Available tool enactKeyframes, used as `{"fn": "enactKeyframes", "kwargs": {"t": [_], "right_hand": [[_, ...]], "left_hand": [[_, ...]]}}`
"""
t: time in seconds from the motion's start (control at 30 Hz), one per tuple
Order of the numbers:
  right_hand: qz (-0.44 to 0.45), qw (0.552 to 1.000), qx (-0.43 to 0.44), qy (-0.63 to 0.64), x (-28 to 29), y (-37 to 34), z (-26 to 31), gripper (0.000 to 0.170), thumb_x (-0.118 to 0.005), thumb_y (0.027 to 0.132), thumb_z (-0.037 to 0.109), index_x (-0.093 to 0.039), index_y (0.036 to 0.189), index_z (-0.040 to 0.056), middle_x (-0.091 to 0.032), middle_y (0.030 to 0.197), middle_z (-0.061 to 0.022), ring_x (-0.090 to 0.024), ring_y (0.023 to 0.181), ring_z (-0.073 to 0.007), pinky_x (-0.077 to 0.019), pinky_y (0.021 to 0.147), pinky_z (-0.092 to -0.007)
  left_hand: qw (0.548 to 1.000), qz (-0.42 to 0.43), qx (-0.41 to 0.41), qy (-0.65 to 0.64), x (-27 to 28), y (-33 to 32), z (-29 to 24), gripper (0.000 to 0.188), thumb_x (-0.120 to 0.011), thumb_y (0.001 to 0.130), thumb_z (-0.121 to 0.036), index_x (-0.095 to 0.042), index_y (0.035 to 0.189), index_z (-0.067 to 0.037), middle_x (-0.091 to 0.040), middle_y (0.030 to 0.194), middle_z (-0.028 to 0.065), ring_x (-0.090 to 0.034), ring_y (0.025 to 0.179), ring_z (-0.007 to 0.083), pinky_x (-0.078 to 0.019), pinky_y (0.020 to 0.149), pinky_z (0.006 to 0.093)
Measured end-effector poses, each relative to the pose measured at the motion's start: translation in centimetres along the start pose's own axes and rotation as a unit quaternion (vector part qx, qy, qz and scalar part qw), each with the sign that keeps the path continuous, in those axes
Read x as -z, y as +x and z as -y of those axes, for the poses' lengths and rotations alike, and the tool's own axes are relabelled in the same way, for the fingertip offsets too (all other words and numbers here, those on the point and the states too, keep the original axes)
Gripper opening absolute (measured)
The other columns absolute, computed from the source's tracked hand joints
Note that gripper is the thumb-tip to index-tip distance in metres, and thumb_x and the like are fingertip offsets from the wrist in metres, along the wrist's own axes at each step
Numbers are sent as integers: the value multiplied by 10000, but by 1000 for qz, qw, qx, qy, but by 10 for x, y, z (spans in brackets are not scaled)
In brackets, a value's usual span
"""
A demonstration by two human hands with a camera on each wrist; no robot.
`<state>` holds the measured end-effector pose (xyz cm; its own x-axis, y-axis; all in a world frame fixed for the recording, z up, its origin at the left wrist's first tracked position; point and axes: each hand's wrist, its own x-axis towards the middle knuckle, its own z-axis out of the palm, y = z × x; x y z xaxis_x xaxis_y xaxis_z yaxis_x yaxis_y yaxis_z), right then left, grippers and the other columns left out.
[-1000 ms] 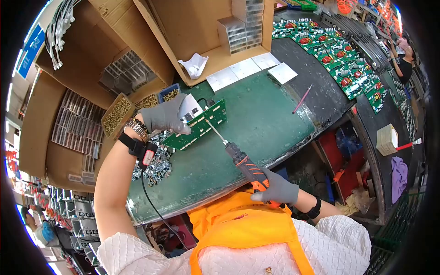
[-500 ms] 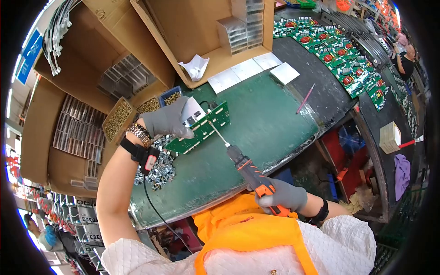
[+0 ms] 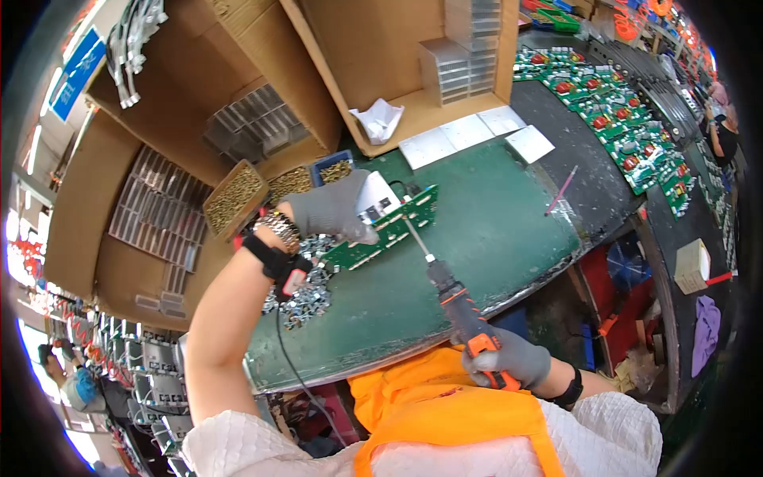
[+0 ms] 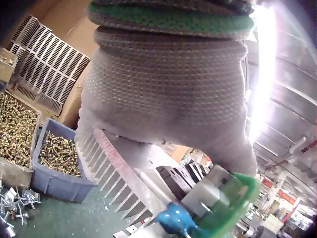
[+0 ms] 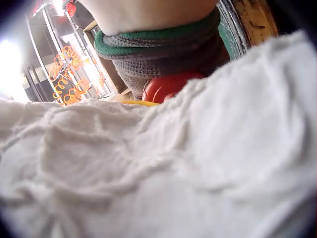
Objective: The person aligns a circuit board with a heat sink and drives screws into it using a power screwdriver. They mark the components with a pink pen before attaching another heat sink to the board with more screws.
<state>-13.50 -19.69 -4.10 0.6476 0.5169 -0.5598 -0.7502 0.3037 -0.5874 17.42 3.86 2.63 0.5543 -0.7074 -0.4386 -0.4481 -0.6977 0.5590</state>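
Note:
The gloved left hand (image 3: 338,208) grips a green circuit board (image 3: 389,230) together with a finned metal heatsink (image 4: 121,173), the board tilted on its edge above the bench. In the left wrist view the left hand (image 4: 168,99) spans the heatsink and the board (image 4: 233,206), beside a blue component (image 4: 176,218). The gloved right hand (image 3: 509,359) grips an orange and black power screwdriver (image 3: 462,312). Its long bit meets or nearly meets the board's face; exact contact cannot be told. White cloth hides most of the right hand (image 5: 141,69) in the right wrist view.
Loose metal clips (image 3: 306,300) lie below the left hand. Behind it stand a screw tray (image 3: 236,197), a blue bin (image 3: 331,168) and cardboard boxes (image 3: 318,79). Flat metal plates (image 3: 429,147) line the bench's back; a purple stick (image 3: 562,191) and populated boards (image 3: 628,143) are right.
The head view has shifted, so the bench scene sits further right in it. Both hands keep their grips, and the screwdriver's bit stays at the board's face.

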Motion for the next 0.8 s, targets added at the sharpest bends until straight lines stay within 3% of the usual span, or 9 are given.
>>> {"fn": "enactKeyframes", "kwargs": {"t": [0.1,0.17,0.23,0.3,0.37,0.43,0.5,0.6,0.8], "right_hand": [[45,996,37,70,7,1,0,504,-710,794,174,-460,1225,92,-576,815,-41,-561,650,-134,-472,585,-278],[-2,1000,17,-2,13,-1,0,353,-707,793,146,-502,1068,58,-595,767,-60,-594,637,-147,-496,564,-290],[-25,999,31,-35,14,-13,-5,408,-716,769,112,-498,1108,51,-603,779,-59,-610,667,-152,-508,579,-302],[-63,989,87,-104,23,-25,-11,465,-716,741,72,-498,1151,44,-609,796,-57,-615,666,-154,-515,577,-313],[-78,991,99,-40,13,-37,8,524,-707,684,29,-505,1167,27,-613,809,-69,-634,642,-186,-536,584,-339],[-84,974,211,-19,19,-28,17,526,-727,657,51,-508,1135,32,-612,799,-79,-647,632,-209,-544,588,-344],[-127,952,274,-48,30,-8,26,439,-709,649,40,-519,1044,27,-610,808,-95,-645,615,-224,-555,581,-357],[-147,935,311,-88,28,17,50,404,-690,654,15,-517,1018,20,-608,801,-94,-643,612,-223,-557,575,-363],[-135,929,332,-91,14,29,76,636,-659,672,-13,-433,1265,20,-603,932,-120,-635,618,-225,-556,555,-363]], "left_hand": [[994,-75,-73,31,-7,-1,4,826,-869,654,-270,-394,1254,38,-636,883,132,-611,649,154,-494,532,301],[998,-46,-42,-17,-8,-1,3,841,-880,637,-278,-398,1249,39,-635,905,144,-618,674,169,-506,542,307],[998,-26,-12,-63,-4,-4,-8,856,-891,619,-285,-403,1243,39,-635,928,155,-625,698,183,-518,553,314],[998,0,46,-52,2,-16,-25,840,-863,604,-276,-436,1258,34,-601,1089,206,-620,939,245,-524,761,354],[998,24,33,-55,-5,-19,-30,817,-876,571,-313,-490,1199,39,-613,1092,227,-638,967,292,-525,808,368],[984,-139,-84,73,-34,-11,-17,820,-883,547,-344,-517,1174,37,-621,1101,241,-640,1002,343,-514,859,385],[992,-105,-38,55,-41,-30,-47,854,-881,539,-374,-509,1191,34,-617,1119,245,-625,1037,371,-495,907,394],[989,-128,-46,51,-68,-40,-60,962,-862,554,-427,-454,1288,43,-596,1150,249,-605,1072,368,-486,923,389],[988,-128,-7,84,-74,-62,-83,1132,-825,600,-475,-302,1453,54,-531,1249,288,-556,1148,396,-462,962,409]]}}
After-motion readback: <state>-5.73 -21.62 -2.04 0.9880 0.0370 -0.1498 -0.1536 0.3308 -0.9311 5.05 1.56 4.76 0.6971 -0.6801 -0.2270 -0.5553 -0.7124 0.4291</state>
